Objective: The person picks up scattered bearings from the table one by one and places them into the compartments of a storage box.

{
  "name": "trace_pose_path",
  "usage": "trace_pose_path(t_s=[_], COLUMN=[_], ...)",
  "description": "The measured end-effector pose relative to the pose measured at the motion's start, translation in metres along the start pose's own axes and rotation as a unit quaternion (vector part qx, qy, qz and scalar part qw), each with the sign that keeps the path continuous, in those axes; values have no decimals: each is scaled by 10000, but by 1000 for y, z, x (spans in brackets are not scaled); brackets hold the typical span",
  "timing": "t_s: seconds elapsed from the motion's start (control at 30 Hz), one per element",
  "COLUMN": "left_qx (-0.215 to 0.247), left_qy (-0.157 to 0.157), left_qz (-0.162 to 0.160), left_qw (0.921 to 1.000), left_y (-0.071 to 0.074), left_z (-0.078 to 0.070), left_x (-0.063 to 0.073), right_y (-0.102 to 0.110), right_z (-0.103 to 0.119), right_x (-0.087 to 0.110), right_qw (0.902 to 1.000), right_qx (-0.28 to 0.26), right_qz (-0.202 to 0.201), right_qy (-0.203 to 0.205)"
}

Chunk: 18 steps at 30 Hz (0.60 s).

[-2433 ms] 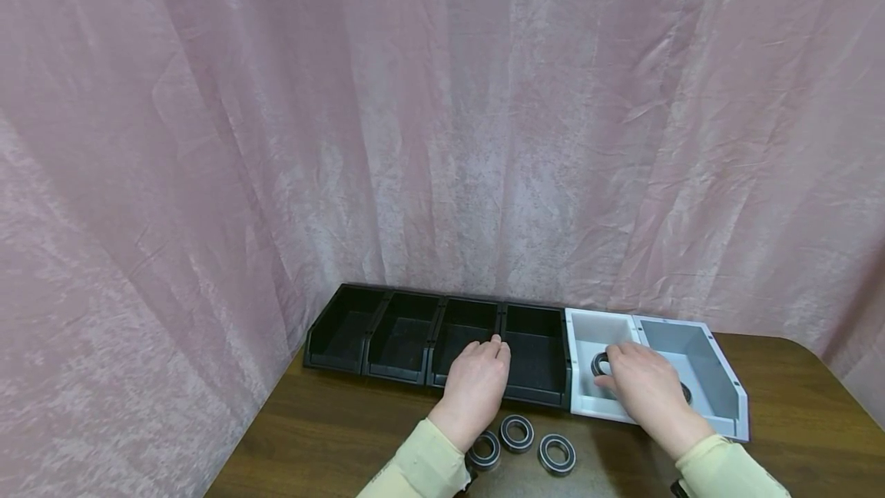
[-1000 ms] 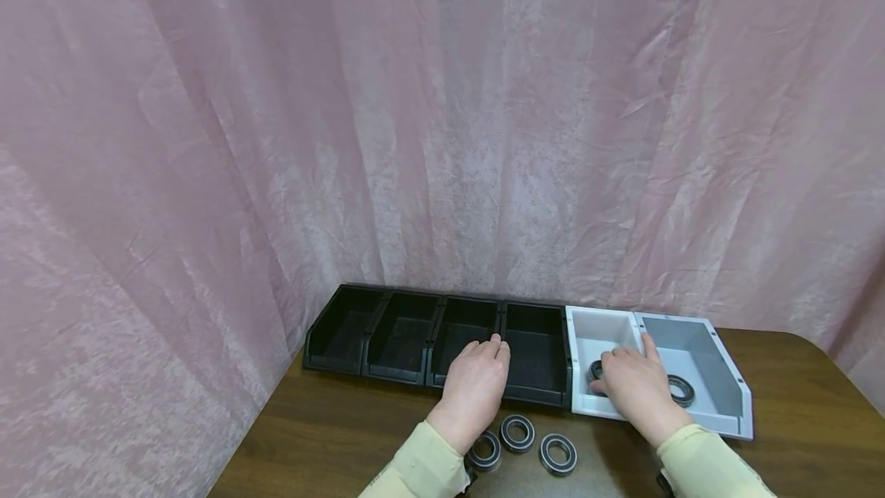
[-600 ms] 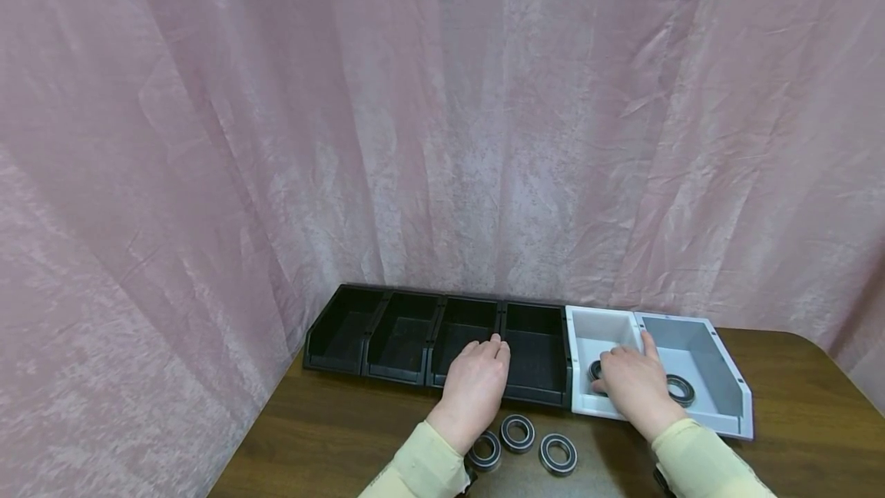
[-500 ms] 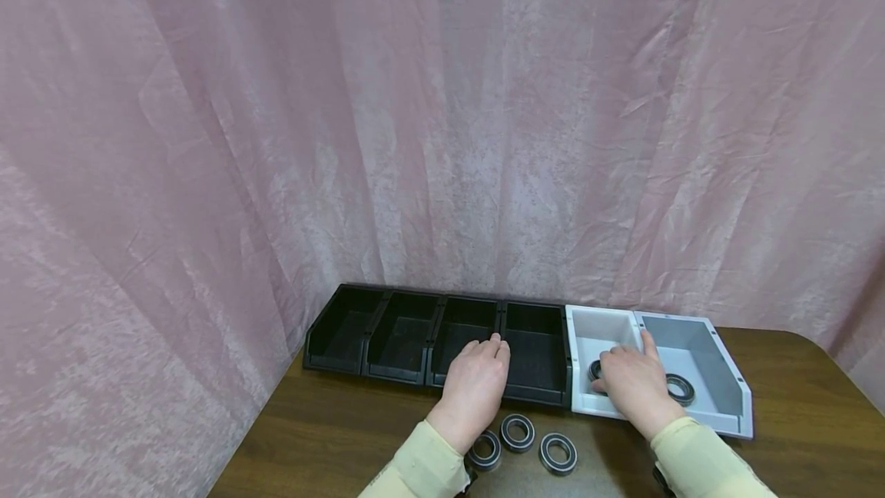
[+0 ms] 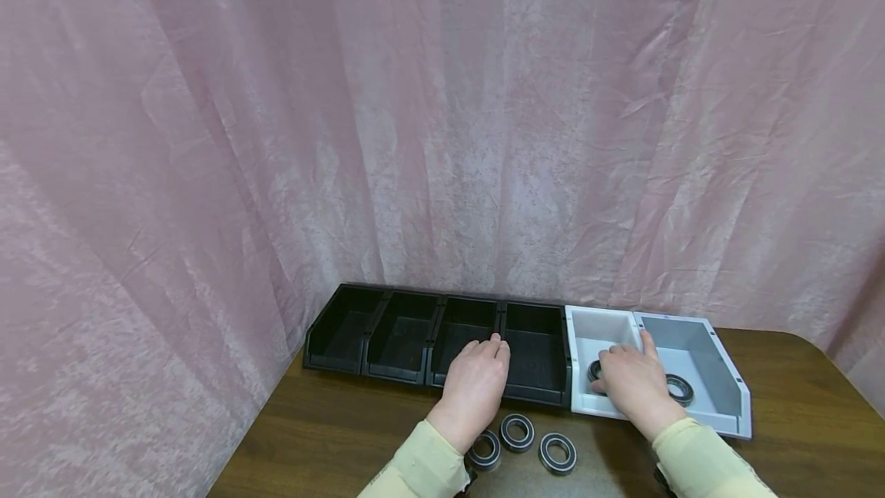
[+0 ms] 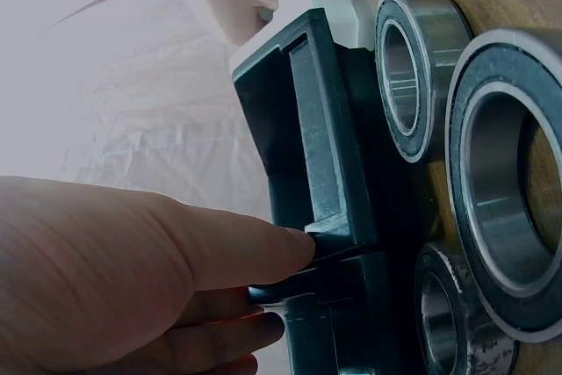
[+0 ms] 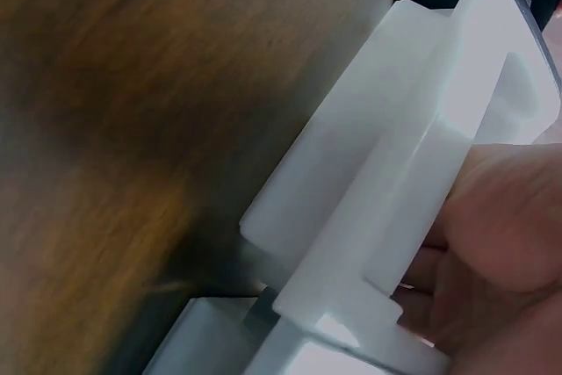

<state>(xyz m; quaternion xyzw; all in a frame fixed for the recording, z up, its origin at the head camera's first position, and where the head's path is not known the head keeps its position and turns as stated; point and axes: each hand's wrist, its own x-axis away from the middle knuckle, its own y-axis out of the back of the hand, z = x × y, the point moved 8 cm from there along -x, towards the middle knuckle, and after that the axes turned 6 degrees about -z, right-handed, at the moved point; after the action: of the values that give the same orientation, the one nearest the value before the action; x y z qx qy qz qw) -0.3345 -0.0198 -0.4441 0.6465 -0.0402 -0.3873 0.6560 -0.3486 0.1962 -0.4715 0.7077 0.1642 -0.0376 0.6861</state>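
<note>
My left hand (image 5: pixel 477 383) lies over the black bins, fingertips at the divider between the two right-hand ones. In the left wrist view its thumb (image 6: pixel 255 248) lies straight against the rim of a black bin (image 6: pixel 338 155). The right hand (image 5: pixel 636 386) rests over the white bin (image 5: pixel 584 404), index finger stretched along the divider to the grey bin (image 5: pixel 719 413). Beside its thumb, a bearing (image 5: pixel 594 370) shows partly in the white bin; the other fingertips are hidden. Another bearing (image 5: pixel 681 390) lies in the grey bin. The white bin's front wall (image 7: pixel 421 164) fills the right wrist view.
Three more bearings lie on the wooden table (image 5: pixel 359 429) before the bins: one (image 5: pixel 484 451) by the left wrist, one (image 5: pixel 516 433) behind it, one (image 5: pixel 557 453) to the right. A pink curtain (image 5: pixel 442 137) hangs behind the row.
Since the oldest frame, my right hand has shifted slightly left and its index finger has stretched onto the divider, uncovering more of the grey bin's bearing. The last second shows hardly any movement.
</note>
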Motion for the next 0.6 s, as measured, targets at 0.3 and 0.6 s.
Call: trace_pose_path(t_s=[0.3,0.6], left_qx=[43,90], left_qy=[-21,11], left_qz=[33,75], left_qw=[10000,9999], left_y=[2,0], left_z=[0,0], left_x=[-2,0], right_y=[19,38], right_z=[4,11], right_x=[22,46], right_qw=[9936,9893], right_qx=[-438,-479], right_qz=[-1011,-1340], right_qy=[238,334])
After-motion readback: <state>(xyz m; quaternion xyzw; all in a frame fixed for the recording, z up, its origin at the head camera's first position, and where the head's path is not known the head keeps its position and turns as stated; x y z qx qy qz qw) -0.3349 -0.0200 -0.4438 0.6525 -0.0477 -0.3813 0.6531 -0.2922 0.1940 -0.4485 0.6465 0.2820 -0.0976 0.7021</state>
